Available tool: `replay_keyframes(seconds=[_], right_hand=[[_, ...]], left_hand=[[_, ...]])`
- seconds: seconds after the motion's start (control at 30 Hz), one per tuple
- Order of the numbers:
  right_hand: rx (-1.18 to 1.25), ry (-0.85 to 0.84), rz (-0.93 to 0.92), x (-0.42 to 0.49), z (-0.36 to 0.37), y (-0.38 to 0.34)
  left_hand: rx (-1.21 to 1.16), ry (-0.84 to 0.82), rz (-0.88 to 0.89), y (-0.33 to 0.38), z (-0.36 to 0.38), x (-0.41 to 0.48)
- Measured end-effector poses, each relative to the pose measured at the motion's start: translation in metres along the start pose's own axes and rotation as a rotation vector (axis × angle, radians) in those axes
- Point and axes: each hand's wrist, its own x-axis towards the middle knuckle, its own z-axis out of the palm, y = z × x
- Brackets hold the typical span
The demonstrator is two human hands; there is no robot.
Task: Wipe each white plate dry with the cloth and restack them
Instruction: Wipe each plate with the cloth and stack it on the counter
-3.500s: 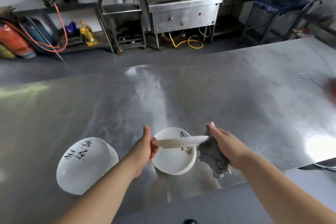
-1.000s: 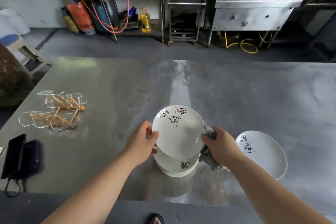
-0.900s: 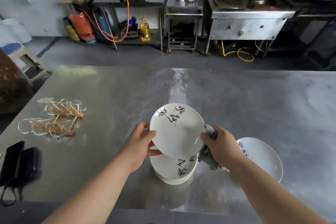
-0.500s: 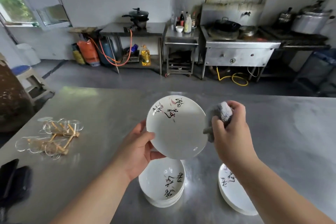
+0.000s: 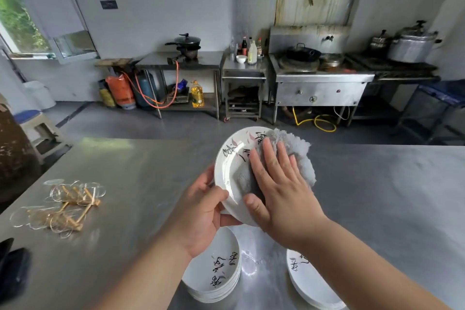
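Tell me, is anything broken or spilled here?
Nothing stands out. The left hand grips the tilted plate, the right hand presses the cloth on it, and the stack sits neat on the table.

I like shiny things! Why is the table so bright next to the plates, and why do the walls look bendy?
Head view: light glares off the steel table beside the plate stack; the wide-angle lens bends the walls; the held plate and cloth look sharp.

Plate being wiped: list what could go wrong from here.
1. The left hand pinches the plate only at its lower rim while the right hand presses the cloth flat; a hard push might tip it loose.
2. It is held above the stack; a drop could chip those.
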Motion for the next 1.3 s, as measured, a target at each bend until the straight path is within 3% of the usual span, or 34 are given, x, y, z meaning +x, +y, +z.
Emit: replay_keyframes(seconds=[0.07, 0.23, 0.43, 0.63, 0.87, 1.07, 1.3], right_hand=[[0.058, 0.034, -0.014, 0.003, -0.003, -0.007], [0.086, -0.007, -0.311, -0.016, 0.005, -0.011], [-0.003, 0.032, -0.108, -0.009, -0.02, 0.005], [0.049, 0.025, -0.318, -0.035, -0.008, -0.014], [-0.106, 0.028, 0.018, -0.023, -0.036, 0.006], [0.004, -0.051, -0.191, -0.044, -0.011, -0.018], [-0.174, -0.099, 0.078, -0.03, -0.037, 0.012]], left_hand=[[0.016, 0.009, 0.017, 0.0, 0.011, 0.0], [0.053, 0.016, 0.023, 0.001, 0.018, -0.003], [0.048, -0.015, -0.007, -0.008, 0.021, -0.01], [-0.02, -0.011, 0.004, 0.001, 0.021, -0.011], [-0.014, -0.042, 0.02, 0.002, 0.026, -0.012], [-0.092, 0.006, 0.026, 0.003, 0.031, -0.007], [-0.161, 0.007, 0.002, -0.003, 0.028, -0.006]])
